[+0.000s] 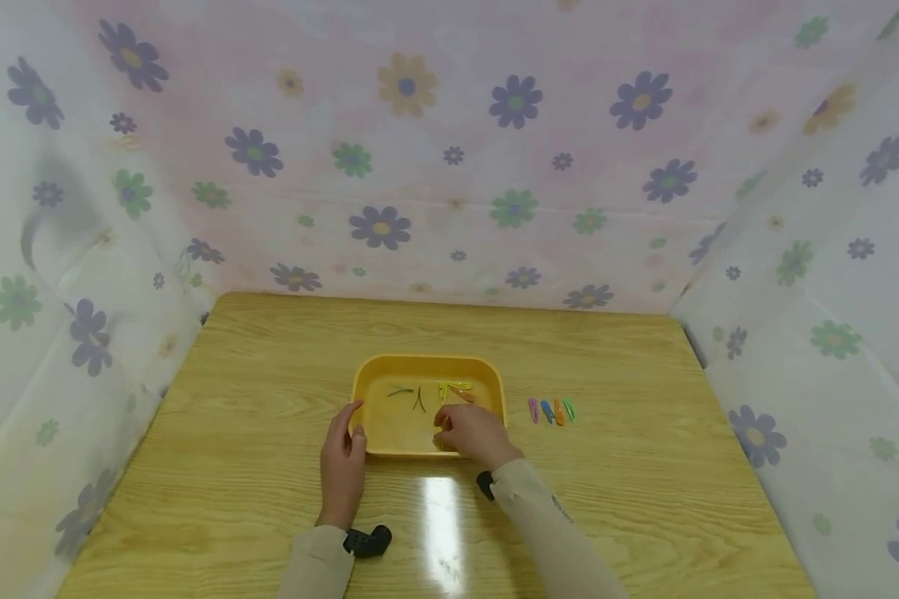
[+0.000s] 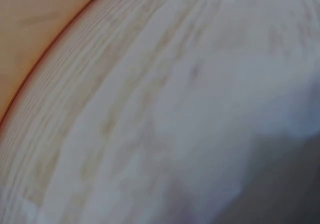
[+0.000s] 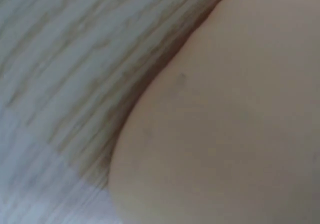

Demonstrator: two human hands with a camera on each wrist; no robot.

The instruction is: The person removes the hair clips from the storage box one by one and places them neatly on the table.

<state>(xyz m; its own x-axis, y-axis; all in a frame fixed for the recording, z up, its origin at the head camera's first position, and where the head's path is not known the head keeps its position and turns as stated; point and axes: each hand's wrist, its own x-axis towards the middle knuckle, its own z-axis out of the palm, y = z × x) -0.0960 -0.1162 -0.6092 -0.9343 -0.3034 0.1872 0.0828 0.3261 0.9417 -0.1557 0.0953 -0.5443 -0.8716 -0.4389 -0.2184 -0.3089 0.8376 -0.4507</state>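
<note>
A shallow yellow tray point(image 1: 430, 363) lies on the table. My left hand point(image 1: 342, 466) is at its left side, with fingertips and thumb touching the rim. Inside the tray, my right hand point(image 1: 474, 431) reaches down near the front right with bent fingers; whether they pinch anything is hidden. Beneath them is a small yellowish thing point(image 1: 438, 443). Farther back lie yellow hair clips point(image 1: 459, 385), an orange hair clip point(image 1: 464, 394), a thin grey-green forked piece point(image 1: 400, 390) and a dark forked piece point(image 1: 419, 400). Both wrist views are blurred and show no fingers.
Right of the tray, a row of snap hair clips lies on the wooden table point(image 1: 629, 499): pink point(image 1: 533, 409), blue point(image 1: 547, 411), orange point(image 1: 559, 412) and green point(image 1: 569, 409). Flower-patterned cloth point(image 1: 449, 179) stands behind and along both sides.
</note>
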